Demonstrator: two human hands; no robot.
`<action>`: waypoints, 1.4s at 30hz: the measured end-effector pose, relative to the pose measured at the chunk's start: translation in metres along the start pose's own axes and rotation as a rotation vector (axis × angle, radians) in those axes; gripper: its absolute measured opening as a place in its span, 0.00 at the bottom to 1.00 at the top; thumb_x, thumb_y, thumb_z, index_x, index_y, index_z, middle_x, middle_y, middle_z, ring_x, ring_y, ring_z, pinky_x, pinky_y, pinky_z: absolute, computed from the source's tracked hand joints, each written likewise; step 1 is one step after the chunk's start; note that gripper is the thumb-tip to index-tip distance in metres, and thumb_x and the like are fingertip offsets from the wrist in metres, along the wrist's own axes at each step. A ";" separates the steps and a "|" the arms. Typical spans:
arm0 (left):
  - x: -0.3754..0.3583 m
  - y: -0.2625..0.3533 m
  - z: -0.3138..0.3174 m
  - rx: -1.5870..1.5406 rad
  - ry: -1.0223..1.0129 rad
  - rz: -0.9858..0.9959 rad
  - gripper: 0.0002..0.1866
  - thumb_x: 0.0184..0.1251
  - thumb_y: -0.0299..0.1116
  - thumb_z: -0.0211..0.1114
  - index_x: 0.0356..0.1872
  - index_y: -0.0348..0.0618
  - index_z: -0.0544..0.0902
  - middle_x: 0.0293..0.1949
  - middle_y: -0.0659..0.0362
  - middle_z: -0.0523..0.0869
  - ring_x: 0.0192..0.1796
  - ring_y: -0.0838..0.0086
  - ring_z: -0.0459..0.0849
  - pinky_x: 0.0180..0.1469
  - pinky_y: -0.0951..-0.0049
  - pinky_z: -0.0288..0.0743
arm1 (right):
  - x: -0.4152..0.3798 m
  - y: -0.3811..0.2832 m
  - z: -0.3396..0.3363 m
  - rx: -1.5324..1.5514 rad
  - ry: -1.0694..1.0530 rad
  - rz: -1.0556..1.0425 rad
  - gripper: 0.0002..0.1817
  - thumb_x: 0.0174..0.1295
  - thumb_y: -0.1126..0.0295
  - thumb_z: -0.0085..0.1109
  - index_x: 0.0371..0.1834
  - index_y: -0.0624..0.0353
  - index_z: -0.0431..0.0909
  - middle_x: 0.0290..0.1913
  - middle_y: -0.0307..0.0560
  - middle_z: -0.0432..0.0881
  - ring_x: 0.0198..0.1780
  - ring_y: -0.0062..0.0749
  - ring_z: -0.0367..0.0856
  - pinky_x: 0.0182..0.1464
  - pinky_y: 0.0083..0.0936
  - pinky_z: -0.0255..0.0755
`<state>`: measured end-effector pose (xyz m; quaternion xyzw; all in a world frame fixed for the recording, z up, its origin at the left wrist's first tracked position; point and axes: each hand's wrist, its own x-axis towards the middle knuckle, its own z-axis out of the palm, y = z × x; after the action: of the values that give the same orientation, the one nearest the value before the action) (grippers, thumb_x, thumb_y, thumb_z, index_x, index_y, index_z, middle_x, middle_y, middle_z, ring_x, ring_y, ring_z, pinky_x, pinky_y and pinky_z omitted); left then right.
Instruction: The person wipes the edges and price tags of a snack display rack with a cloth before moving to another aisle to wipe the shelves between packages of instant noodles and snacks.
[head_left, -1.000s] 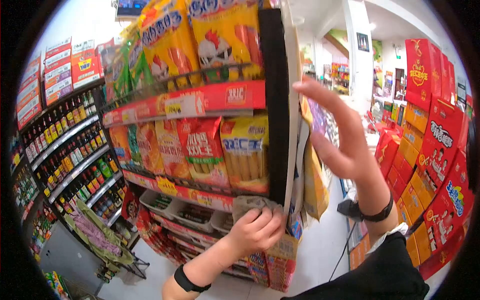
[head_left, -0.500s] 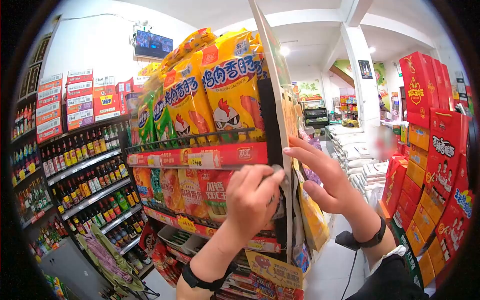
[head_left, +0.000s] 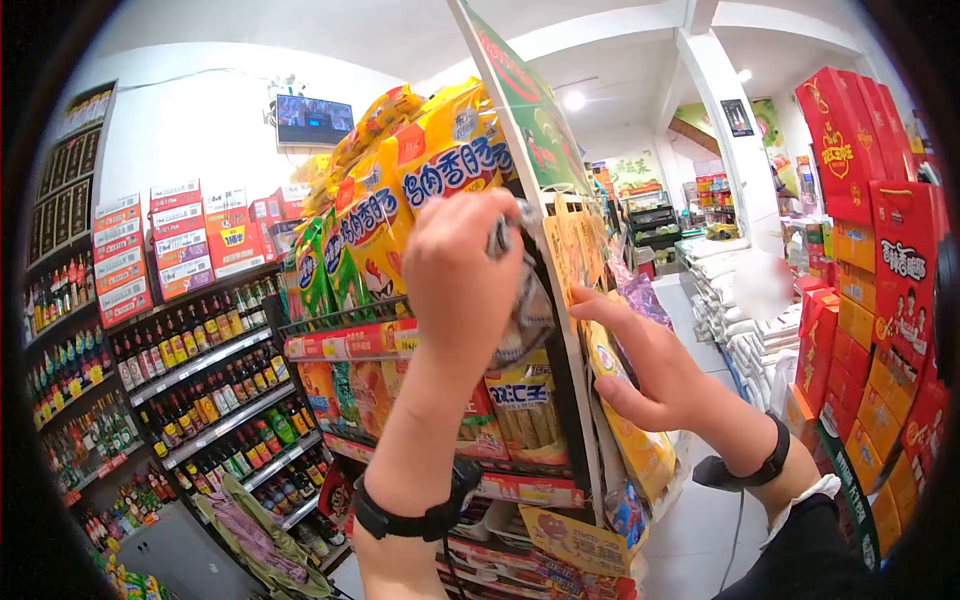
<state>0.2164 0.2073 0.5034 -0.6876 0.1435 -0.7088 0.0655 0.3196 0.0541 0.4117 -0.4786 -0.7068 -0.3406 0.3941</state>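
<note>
My left hand (head_left: 455,265) is closed around a crumpled grey cloth (head_left: 533,312), which lies against the dark side edge of the snack shelf beside the upright panel (head_left: 503,110). Behind that hand stand yellow chicken sausage packs (head_left: 440,150) on the upper tier. On the panel's other side, my right hand (head_left: 645,370) has its fingers stretched out and holds nothing. Its fingertips rest at or very near the panel's edge, beside a yellow bag (head_left: 632,440) hanging there. The left palm and the cloth's gripped part are hidden.
A lower tier holds more sausage packs (head_left: 525,400). At left are shelves of bottles (head_left: 200,350) and a folding chair (head_left: 250,540). Red gift boxes and cartons (head_left: 855,300) are stacked at right. White sacks (head_left: 715,290) lie beyond the aisle.
My left hand has moved up along the shelf edge with the cloth, which now shows more. The view has shifted slightly. My right hand remains by the panel's edge.
</note>
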 end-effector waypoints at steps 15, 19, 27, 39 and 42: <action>0.116 -0.014 0.020 0.663 0.164 0.236 0.07 0.56 0.34 0.61 0.36 0.53 0.83 0.26 0.54 0.82 0.36 0.62 0.81 0.37 0.64 0.75 | 0.000 0.003 -0.009 0.008 -0.092 0.019 0.33 0.51 0.64 0.53 0.61 0.66 0.58 0.62 0.70 0.61 0.62 0.57 0.65 0.61 0.36 0.60; 0.103 -0.002 0.007 0.329 -0.057 -0.134 0.07 0.53 0.34 0.63 0.33 0.48 0.84 0.27 0.51 0.83 0.39 0.58 0.81 0.41 0.64 0.74 | -0.003 0.002 -0.009 0.071 -0.064 0.017 0.36 0.52 0.63 0.53 0.64 0.68 0.54 0.63 0.68 0.60 0.64 0.55 0.62 0.62 0.35 0.58; 0.032 0.022 -0.007 0.300 -0.149 0.161 0.07 0.45 0.27 0.63 0.29 0.45 0.82 0.27 0.56 0.82 0.36 0.62 0.80 0.39 0.64 0.74 | -0.006 0.005 -0.007 0.059 -0.031 -0.043 0.36 0.53 0.63 0.54 0.64 0.67 0.53 0.60 0.73 0.63 0.59 0.61 0.66 0.58 0.40 0.62; 0.067 -0.021 0.011 0.251 0.092 0.358 0.06 0.45 0.25 0.60 0.27 0.44 0.79 0.25 0.56 0.79 0.35 0.60 0.78 0.38 0.62 0.72 | -0.013 0.012 0.003 0.124 -0.041 -0.044 0.38 0.51 0.62 0.56 0.64 0.67 0.54 0.63 0.71 0.59 0.63 0.59 0.63 0.62 0.37 0.60; 0.100 -0.029 0.011 0.264 0.075 0.352 0.07 0.46 0.26 0.60 0.29 0.45 0.80 0.27 0.55 0.80 0.37 0.58 0.79 0.41 0.61 0.72 | -0.010 0.013 0.000 0.111 -0.055 -0.055 0.38 0.50 0.62 0.58 0.64 0.66 0.56 0.63 0.73 0.59 0.60 0.61 0.66 0.60 0.39 0.62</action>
<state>0.2262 0.2046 0.6081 -0.6104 0.1696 -0.7242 0.2723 0.3344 0.0540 0.4040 -0.4455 -0.7480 -0.2986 0.3909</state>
